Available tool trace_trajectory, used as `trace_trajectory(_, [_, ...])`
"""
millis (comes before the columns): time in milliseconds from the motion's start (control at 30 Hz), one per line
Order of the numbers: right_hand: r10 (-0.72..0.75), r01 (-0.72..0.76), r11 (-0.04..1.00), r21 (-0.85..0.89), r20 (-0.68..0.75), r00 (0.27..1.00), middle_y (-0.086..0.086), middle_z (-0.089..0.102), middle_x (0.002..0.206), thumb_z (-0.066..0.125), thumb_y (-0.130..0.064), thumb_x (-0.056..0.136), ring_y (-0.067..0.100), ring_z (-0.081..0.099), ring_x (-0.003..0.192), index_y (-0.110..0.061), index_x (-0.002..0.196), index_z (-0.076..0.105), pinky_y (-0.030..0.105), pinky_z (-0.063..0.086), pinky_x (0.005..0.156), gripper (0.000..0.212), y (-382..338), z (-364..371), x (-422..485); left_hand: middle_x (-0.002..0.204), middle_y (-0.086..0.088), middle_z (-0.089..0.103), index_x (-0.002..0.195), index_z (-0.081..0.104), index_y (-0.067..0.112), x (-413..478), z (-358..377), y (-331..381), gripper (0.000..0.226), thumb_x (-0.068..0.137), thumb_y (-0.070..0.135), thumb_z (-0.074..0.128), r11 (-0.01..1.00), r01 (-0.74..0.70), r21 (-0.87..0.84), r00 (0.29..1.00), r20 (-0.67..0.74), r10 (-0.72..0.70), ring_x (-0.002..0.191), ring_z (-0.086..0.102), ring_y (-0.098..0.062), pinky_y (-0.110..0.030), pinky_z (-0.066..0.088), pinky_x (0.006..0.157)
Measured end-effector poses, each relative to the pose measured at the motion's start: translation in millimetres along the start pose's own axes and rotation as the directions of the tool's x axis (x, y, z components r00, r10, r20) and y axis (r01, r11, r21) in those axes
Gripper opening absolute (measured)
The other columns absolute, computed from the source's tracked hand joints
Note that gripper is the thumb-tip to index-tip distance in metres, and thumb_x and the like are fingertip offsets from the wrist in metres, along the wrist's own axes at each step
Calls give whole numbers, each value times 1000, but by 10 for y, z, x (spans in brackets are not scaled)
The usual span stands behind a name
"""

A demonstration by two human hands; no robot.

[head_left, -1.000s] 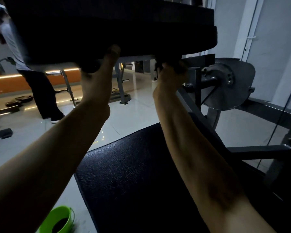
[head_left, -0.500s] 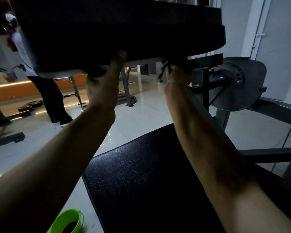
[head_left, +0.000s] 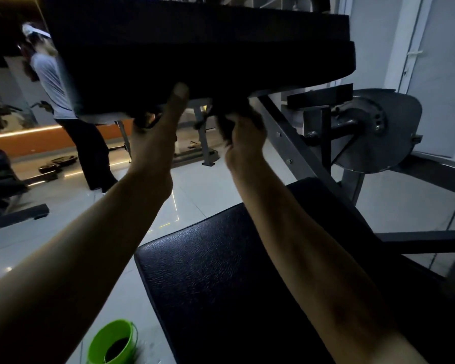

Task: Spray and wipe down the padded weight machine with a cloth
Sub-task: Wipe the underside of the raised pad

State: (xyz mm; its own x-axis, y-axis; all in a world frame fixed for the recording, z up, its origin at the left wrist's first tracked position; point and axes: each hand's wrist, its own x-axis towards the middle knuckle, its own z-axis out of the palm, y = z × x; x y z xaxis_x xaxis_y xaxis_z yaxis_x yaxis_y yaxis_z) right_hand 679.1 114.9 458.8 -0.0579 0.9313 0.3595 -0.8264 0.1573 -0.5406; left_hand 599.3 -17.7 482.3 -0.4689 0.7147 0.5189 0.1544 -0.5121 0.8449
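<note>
Two black pads of the weight machine take up most of the view. The upper pad [head_left: 195,48] is seen from below, spanning the top of the frame. The seat pad [head_left: 221,285] lies beneath both forearms and runs to the bottom edge. To the right, a slanted grey steel frame [head_left: 286,143] is joined to a rounded metal cam plate [head_left: 386,132]. A pale tiled floor [head_left: 208,190] is seen between the pads. At the far left a standing person [head_left: 53,82] in a light top and dark trousers is partly hidden behind the upper pad.

Both bare arms are raised to the upper pad's lower edge. That edge is held by the left hand [head_left: 153,143]: its thumb [head_left: 179,101] is laid up against the pad's face, and its fingers are tucked underneath in shadow. The right hand [head_left: 244,137] is clenched round a dark bunched cloth [head_left: 221,119], which is pressed to the underside of the upper pad, just beside the left hand. A green bucket [head_left: 100,345] stands on the floor at the lower left, near the seat pad's corner.
</note>
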Motion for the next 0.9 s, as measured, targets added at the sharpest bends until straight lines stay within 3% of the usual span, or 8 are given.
trace_trajectory(67, [-3,7,1000,20,-189,982,11,70,101,67,5,86,27,69,100,-11,101,63,32,55,81,22,-217,-171,146,142,6,54,143,47,30,-2,-179,-42,102,60,82,76,1000,2,-19,1000,-19,-2,130,52,-9,-31,44,103])
trace_trajectory(167, [-23,33,999,35,-246,969,12,69,110,65,5,91,29,68,108,-16,105,59,39,56,96,26,-321,-178,165,141,5,54,136,48,32,-15,-246,-45,99,56,82,76,999,9,-52,1000,-16,-10,131,52,-11,-33,42,105])
trace_trajectory(300, [62,-64,997,-29,-76,995,16,70,109,65,8,87,37,68,110,-15,102,64,49,53,98,27,55,217,-275,127,11,63,120,56,33,-50,-143,-22,74,61,75,71,999,-11,-49,995,-98,6,120,58,-6,-28,42,96])
trace_trajectory(433, [68,-60,996,-62,126,990,11,67,89,62,8,93,30,65,92,-2,98,65,37,51,79,12,198,332,-562,114,14,67,120,60,27,-71,-137,-1,51,84,62,69,998,-16,-58,995,-100,11,107,65,2,-23,46,86])
trace_trajectory(533, [-4,4,1000,-22,-23,1000,4,73,86,64,10,87,21,69,83,-4,104,66,32,55,73,22,-124,102,-373,132,7,61,126,57,28,-57,-171,-38,72,71,72,69,999,-17,-31,996,-91,14,127,55,-10,-31,43,98])
trace_trajectory(633, [-88,79,996,-51,-224,971,9,74,99,66,0,90,26,71,95,-4,118,64,34,57,84,28,-459,-151,-117,133,3,58,124,52,29,-57,-157,-22,84,56,75,70,998,11,-55,995,-98,-16,127,54,-13,-36,40,107])
trace_trajectory(733, [-110,94,993,-72,-288,951,7,74,102,69,-8,93,26,72,106,-6,120,64,39,57,94,28,-499,-131,-106,133,2,59,130,52,26,-39,-166,-21,90,56,75,69,999,-7,-42,996,-84,3,124,55,-13,-34,41,103])
trace_trajectory(900, [-198,196,977,-88,-10,980,-7,72,82,71,10,87,13,69,83,-17,93,65,32,54,73,28,-155,165,-636,123,10,63,116,55,34,-46,-166,-34,62,68,71,69,999,-29,-25,994,-105,26,117,59,-6,-28,43,94])
